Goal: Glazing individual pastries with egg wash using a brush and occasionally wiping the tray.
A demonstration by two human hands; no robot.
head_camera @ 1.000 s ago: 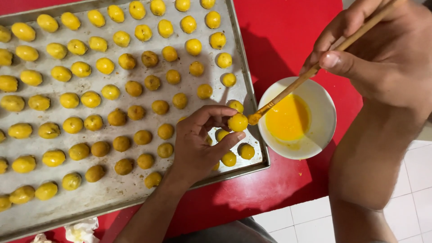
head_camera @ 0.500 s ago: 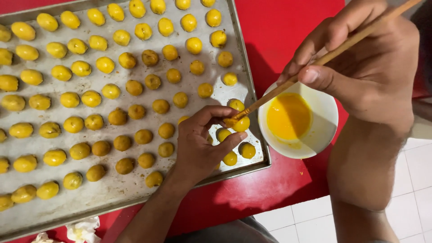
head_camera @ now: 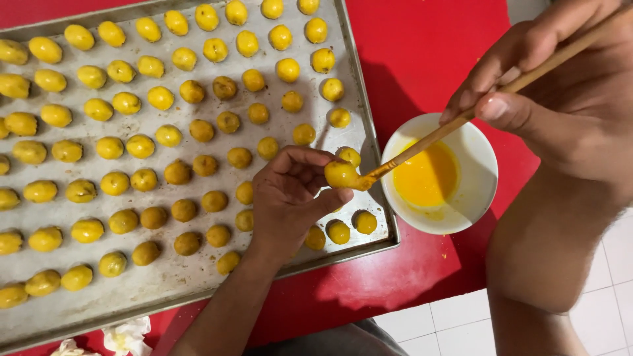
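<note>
Baking tray [head_camera: 198, 277] packed with rows of dough balls [head_camera: 168, 135]; gaps between them narrow. White bowl [head_camera: 484, 171] sits just beside the tray's right rim. Bare red surface [head_camera: 422, 59] above the bowl and along the near edge [head_camera: 369, 290] gives open passage.

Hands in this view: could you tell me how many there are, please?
2. The left hand pinches a yellow dough ball over the baking tray's near right corner; the right hand holds a wooden brush above the white bowl. None seem hidden.
</note>
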